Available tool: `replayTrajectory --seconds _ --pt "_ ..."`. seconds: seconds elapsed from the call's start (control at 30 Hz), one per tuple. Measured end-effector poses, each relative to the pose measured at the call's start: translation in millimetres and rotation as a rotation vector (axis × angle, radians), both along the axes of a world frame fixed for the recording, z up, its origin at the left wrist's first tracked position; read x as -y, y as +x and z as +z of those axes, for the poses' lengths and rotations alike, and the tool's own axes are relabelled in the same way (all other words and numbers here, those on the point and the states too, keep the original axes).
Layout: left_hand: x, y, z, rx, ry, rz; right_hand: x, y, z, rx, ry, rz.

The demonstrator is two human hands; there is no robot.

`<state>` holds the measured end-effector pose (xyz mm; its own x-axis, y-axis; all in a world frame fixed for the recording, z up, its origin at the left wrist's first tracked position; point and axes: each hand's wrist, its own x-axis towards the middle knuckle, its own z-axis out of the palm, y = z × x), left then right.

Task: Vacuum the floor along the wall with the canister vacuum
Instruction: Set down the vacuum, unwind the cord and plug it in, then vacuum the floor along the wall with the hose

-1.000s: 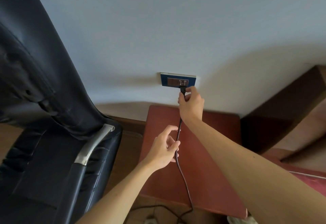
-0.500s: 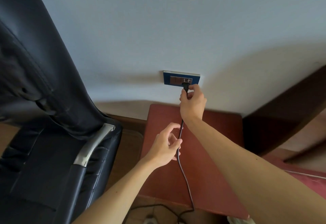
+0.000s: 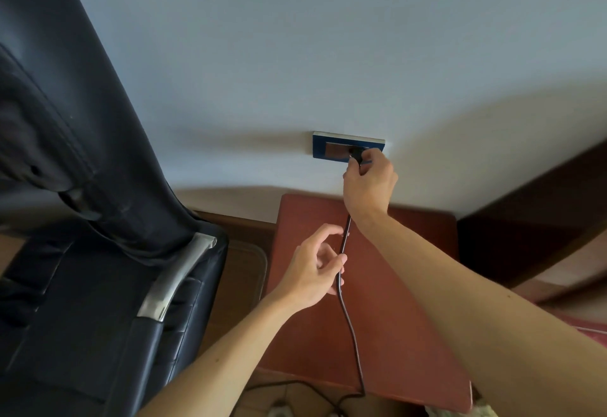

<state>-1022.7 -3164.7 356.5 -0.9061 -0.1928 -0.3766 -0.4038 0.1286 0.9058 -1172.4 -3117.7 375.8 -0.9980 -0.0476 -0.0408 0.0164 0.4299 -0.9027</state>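
A blue wall socket [image 3: 331,148] sits low on the pale wall. My right hand [image 3: 369,186] pinches the black plug [image 3: 356,154] and holds it against the socket's right side. From the plug a black power cord [image 3: 348,314] runs down over a red-brown stool to the floor. My left hand [image 3: 315,268] is lower on the cord, fingers curled loosely round it. The canister vacuum itself is out of view.
A black leather office chair [image 3: 82,252] with a metal armrest [image 3: 177,275] fills the left side. The red-brown stool [image 3: 404,318] stands against the wall under the socket. Dark wooden furniture [image 3: 525,219] rises at the right. Tiled floor [image 3: 295,400] shows below.
My right hand has carried the plug up from just below the socket to its face. My left hand has stayed on the cord.
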Motion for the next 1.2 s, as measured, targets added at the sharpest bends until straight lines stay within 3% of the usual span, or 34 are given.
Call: replayTrajectory --seconds 0.3,0.47,0.57,0.67,0.8,1.03,1.2 --pt "8 -5 1 0.017 -0.004 -0.038 4 -6 4 0.014 0.064 -0.010" --pt "14 -3 10 0.048 -0.081 -0.089 7 -8 7 0.121 0.080 -0.034" --pt "25 -1 25 0.046 -0.190 -0.145 6 -18 23 0.208 0.255 0.083" --pt "46 -3 56 0.065 -0.317 -0.161 5 -23 64 0.180 0.604 0.344" --pt "86 -10 114 0.125 -0.467 -0.192 13 -19 136 0.022 0.844 0.526" --pt "147 -12 253 0.144 -0.745 -0.243 26 17 271 -0.115 1.043 0.632" --pt "168 -6 350 0.097 -0.893 -0.257 27 37 367 -0.206 1.067 0.599"
